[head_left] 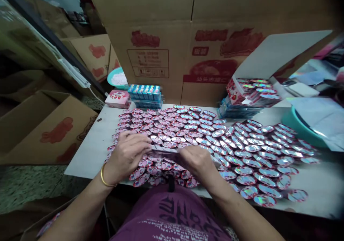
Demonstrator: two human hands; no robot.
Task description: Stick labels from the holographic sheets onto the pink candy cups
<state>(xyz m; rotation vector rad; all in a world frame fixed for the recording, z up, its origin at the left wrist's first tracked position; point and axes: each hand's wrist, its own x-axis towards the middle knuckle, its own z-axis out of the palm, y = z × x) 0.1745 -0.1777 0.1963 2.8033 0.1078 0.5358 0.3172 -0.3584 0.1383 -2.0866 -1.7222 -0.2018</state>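
Observation:
Both hands grip the ends of a thin, flat, pale strip (164, 149) with dark marks, seen edge-on, so its kind does not show. On its left end the fingers of my left hand (130, 150) are closed; a yellow bangle circles that wrist. At the other end my right hand (195, 161) is curled in a fist-like grip. Beneath and around them stand many small oval-topped packs (172, 129) in close rows. Those at the left have pinkish tops with a round mark, while the packs (259, 155) at the right have shiny silvery tops.
A large cardboard carton (172, 40) rises behind the white table (83, 146). Along the back are a pink strawberry box (117, 99), blue packs (145, 94) and an open box (236, 92) of packs. A teal basin (301, 126) sits right; an open carton (53, 126) stands left.

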